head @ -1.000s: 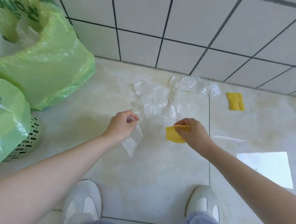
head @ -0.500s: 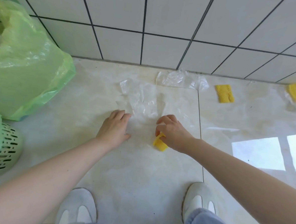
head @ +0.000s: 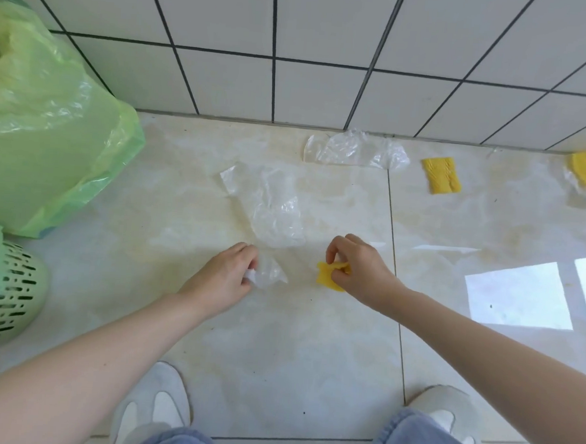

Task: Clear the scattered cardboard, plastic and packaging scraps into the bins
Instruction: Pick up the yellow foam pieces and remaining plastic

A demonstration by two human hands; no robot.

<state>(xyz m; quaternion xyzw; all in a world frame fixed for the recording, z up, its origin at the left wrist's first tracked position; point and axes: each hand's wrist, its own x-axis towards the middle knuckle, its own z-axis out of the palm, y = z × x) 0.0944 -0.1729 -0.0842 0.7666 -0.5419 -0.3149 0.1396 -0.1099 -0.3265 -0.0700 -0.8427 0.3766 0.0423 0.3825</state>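
Below the wall: left hand pinching clear plastic scrap; right hand pinching yellow scrap. Unbinned yet. Left on floor toward wall: clear sheet, second sheet, yellow pieces. Green-lined bins well left. Judged early-to-midway.

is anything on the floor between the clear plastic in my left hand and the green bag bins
Nothing visible: bare floor tile lies between the left hand, gripping crumpled clear plastic film, and the green-bagged perforated bin.

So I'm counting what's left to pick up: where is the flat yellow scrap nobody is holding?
In the head view the yellow scrap lies on the floor at upper right, near the tiled wall, just right of the clear plastic.
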